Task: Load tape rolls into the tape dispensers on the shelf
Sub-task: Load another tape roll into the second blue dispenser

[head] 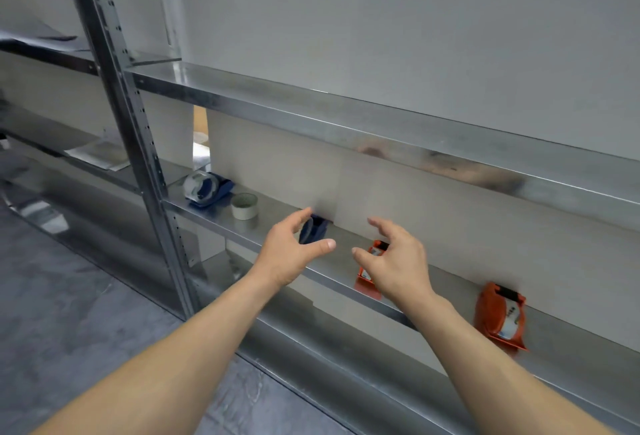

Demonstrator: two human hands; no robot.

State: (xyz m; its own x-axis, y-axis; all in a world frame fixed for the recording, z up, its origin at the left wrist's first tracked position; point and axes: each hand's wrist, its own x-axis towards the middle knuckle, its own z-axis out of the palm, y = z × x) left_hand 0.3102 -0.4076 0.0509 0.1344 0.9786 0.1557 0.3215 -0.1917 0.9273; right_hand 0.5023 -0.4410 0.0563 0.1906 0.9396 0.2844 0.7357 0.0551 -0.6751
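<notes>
Four tape dispensers and one loose roll stand along the middle shelf (277,209) of a metal rack in the head view. At the left end, just beside the perforated upright post (130,105), a blue dispenser (207,190) already carries a clear tape roll. The loose tape roll (244,205), pale and lying flat, sits just right of it, near the shelf's front lip.

A bare strip of shelf separates that roll from a second blue dispenser (315,230), which stands against the white back panel (450,213). The left hand (289,254) hovers in front of it with thumb out and fingers loosely spread, grasping nothing. The dispenser shows in the gap between thumb and fingers, and I cannot tell whether any finger touches it.

The right hand (394,261) is likewise released, its fingers gently curved over an orange dispenser (369,273) that reaches the shelf's front edge. Most of that dispenser is hidden, so contact cannot be judged. A clear gap lies between the two thumbs.

Further right, well apart, a second orange dispenser (502,313) stands near the back panel, with open shelf on both sides.

Overhead, the front lip of the upper shelf (311,112) runs above the whole row, leaving open space above the dispensers. Left of the post, papers (100,154) lie on a neighbouring shelf, and grey floor (69,296) shows below.
</notes>
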